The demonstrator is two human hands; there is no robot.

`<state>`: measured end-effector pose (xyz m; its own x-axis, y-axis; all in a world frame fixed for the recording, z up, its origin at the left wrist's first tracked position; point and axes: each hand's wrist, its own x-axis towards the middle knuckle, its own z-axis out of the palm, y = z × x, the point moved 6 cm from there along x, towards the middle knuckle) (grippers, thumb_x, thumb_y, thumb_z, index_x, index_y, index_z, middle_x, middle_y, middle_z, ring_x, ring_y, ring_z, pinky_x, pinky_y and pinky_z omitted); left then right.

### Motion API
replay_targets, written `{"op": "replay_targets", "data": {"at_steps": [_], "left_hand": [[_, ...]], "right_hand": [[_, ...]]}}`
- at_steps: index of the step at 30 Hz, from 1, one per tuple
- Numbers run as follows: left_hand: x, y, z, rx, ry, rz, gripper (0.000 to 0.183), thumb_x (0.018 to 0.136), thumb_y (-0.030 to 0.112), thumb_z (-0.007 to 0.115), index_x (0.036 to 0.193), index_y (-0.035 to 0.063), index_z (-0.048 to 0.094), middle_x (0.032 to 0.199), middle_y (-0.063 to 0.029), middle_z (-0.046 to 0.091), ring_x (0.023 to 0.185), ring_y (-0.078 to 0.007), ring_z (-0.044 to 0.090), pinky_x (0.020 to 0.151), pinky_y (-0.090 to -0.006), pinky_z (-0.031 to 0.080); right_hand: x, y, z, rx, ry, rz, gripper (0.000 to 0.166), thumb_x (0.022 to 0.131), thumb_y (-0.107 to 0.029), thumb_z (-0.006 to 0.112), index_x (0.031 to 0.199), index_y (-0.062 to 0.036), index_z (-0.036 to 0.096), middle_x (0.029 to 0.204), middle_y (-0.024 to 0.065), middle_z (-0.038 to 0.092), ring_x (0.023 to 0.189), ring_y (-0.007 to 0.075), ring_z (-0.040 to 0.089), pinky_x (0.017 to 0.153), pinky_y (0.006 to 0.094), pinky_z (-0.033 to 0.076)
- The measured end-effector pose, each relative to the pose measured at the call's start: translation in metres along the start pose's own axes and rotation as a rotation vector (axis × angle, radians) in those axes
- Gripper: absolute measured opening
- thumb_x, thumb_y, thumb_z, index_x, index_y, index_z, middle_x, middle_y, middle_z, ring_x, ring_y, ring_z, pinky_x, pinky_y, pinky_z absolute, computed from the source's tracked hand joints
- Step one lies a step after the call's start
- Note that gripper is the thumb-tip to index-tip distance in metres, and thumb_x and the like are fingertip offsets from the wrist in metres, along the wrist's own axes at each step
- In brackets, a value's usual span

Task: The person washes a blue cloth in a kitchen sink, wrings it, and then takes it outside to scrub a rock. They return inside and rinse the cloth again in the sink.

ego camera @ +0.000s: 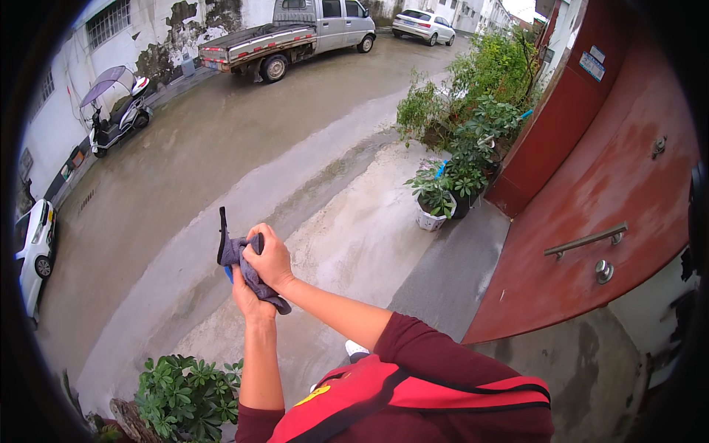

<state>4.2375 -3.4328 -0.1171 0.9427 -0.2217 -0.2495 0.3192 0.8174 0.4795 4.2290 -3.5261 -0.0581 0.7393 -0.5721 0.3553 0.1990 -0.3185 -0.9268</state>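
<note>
A grey cloth (253,279) with a dark edge is bunched up between both my hands, held out in front of me above the concrete. My right hand (270,257) grips its upper part from above, fingers curled. From below, my left hand (249,299) holds the bundle, with the thumb against the fabric. One dark-edged strip of the cloth sticks upward on the left. A small bit of something blue (228,273) shows beside my left fingers; what it is remains hidden by the cloth and the hand.
A red metal door (559,293) with a bar handle (586,238) stands to my right. Potted plants (435,199) line the front right; a leafy bush (185,390) grows at lower left. Across the wet lane are a scooter (119,113), a pickup truck (288,41) and white cars (424,25).
</note>
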Motion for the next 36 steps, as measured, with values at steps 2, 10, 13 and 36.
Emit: {"op": "replay_targets", "data": {"at_steps": [2,10,13,36], "left_hand": [[0.005,0.023,0.019,0.025,-0.337,-0.064,0.039,0.092,0.046,0.047,0.101,0.0086,0.055,0.087,-0.0007,0.058,0.074,-0.0134,0.058,0.066,-0.028,0.048],[-0.001,0.008,-0.032,0.024,-0.005,0.043,0.033,0.091,0.02,0.046,0.117,0.0001,0.05,0.11,-0.0104,0.058,0.094,-0.0217,0.061,0.084,-0.0355,0.05],[-0.006,0.01,-0.015,0.048,-0.077,0.062,0.024,0.092,0.025,0.043,0.102,0.0059,0.054,0.096,-0.0058,0.059,0.084,-0.0189,0.06,0.076,-0.0344,0.051],[-0.051,0.025,-0.032,-0.114,0.021,0.049,0.041,0.094,0.033,0.032,0.111,0.0043,0.056,0.109,-0.0096,0.062,0.097,-0.0235,0.061,0.087,-0.0364,0.049]], "right_hand": [[-0.035,-0.012,0.007,0.058,-0.082,-0.04,0.021,0.072,-0.015,0.059,0.089,-0.0067,0.049,0.087,0.011,0.056,0.074,0.0315,0.057,0.066,0.0375,0.046],[0.0,-0.002,-0.001,-0.022,0.092,-0.009,0.02,0.072,-0.015,0.059,0.09,-0.0083,0.052,0.087,0.0126,0.058,0.079,0.0337,0.058,0.068,0.04,0.047],[-0.02,-0.004,0.002,0.018,-0.009,0.013,0.021,0.074,-0.016,0.059,0.094,-0.0091,0.054,0.091,0.0107,0.056,0.083,0.03,0.058,0.073,0.0372,0.047],[-0.018,0.037,0.044,0.303,-0.313,0.106,0.012,0.076,-0.014,0.063,0.084,-0.0051,0.061,0.075,0.0031,0.06,0.064,0.0126,0.054,0.059,0.0279,0.044]]}}
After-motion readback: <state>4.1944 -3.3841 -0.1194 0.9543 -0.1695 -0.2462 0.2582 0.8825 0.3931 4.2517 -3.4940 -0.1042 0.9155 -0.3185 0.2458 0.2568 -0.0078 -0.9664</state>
